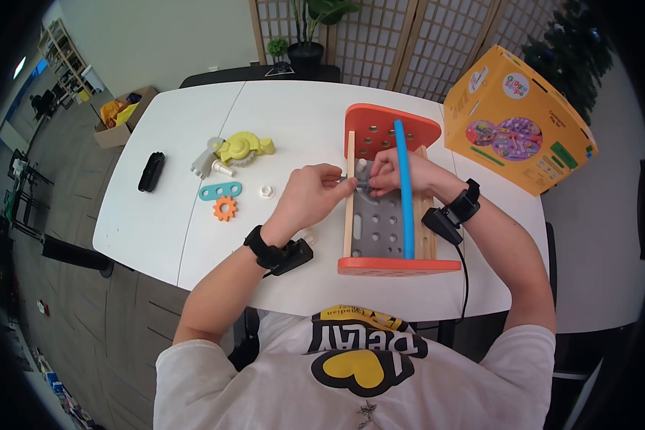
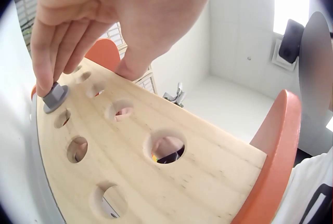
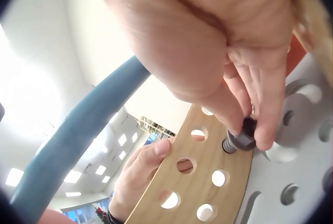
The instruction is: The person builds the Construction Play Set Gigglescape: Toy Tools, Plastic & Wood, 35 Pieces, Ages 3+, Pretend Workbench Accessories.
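A toy workbench (image 1: 400,266) with orange ends, wooden side panels and a grey perforated board stands before me. My left hand (image 1: 312,193) is at its left wooden panel (image 2: 140,182), thumb resting on the top edge. Its fairly straight fingers press a grey hex bolt head (image 2: 54,97) against the panel's outer face. Inside the bench, under the blue bar (image 1: 405,193), my right hand (image 1: 401,172) pinches a dark grey hex nut (image 3: 243,136) between thumb and fingers. Threaded bolt shank (image 3: 227,146) shows between nut and panel. A light peg (image 1: 362,165) stands close by.
Left on the white table (image 1: 158,236) lie a yellow-green toy saw (image 1: 244,147), a grey toy piece (image 1: 204,159), a teal strip (image 1: 221,190), an orange gear (image 1: 225,208), a white nut (image 1: 266,191) and a black case (image 1: 151,172). A yellow box (image 1: 516,122) stands back right.
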{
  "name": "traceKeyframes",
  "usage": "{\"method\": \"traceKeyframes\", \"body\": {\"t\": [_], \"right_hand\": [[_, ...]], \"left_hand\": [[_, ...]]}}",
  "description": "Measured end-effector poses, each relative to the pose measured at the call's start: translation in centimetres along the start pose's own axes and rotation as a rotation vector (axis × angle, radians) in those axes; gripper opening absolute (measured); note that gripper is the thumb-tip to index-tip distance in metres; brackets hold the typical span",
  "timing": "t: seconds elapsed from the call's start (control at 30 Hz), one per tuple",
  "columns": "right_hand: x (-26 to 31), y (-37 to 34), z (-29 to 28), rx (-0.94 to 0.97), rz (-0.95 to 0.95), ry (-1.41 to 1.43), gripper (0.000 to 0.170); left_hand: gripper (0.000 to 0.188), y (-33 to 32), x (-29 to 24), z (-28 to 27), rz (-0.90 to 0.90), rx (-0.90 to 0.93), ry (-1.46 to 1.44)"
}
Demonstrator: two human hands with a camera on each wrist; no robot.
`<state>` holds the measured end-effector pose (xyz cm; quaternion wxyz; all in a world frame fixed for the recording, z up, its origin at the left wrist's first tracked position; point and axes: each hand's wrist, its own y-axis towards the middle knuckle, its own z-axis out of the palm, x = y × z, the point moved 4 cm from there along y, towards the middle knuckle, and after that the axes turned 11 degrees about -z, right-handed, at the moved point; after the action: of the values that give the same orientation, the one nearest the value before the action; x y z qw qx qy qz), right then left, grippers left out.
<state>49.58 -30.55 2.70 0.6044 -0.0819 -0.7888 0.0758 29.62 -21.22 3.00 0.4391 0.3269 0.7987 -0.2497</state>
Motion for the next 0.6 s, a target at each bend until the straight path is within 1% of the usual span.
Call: {"method": "traceKeyframes", "body": {"t": [0.17, 0.27, 0.33, 0.4, 0.47, 0.57, 0.6], "right_hand": [[-0.1, -0.2, 0.2, -0.021, 0.021, 0.091, 0.015], [0.2, -0.6, 0.3, 0.049, 0.002, 0.071, 0.015], [0.6, -0.6, 0.6, 0.110, 0.017, -0.033, 0.018], [0.8, -0.7, 0.9, 0.148, 0.036, -0.099, 0.023], [1.0, -0.8, 1.2, 0.166, 0.059, -0.128, 0.033], [1.5, -1.1, 1.4, 0.185, 0.142, -0.204, 0.043], [1.3, -1.0, 1.3, 0.188, 0.143, -0.217, 0.046]], "left_hand": [[0.062, 0.2, 0.1, 0.1, -0.004, -0.005, 0.017], [0.062, 0.2, 0.1, 0.1, 0.004, -0.009, 0.013], [0.062, 0.2, 0.0, 0.2, 0.002, -0.013, 0.009], [0.062, 0.2, 0.0, 0.2, -0.001, -0.014, 0.008], [0.062, 0.2, 0.0, 0.2, -0.005, -0.016, 0.008], [0.061, 0.2, -0.1, 0.2, -0.013, -0.006, 0.023], [0.061, 0.2, -0.1, 0.2, -0.009, -0.007, 0.020]]}}
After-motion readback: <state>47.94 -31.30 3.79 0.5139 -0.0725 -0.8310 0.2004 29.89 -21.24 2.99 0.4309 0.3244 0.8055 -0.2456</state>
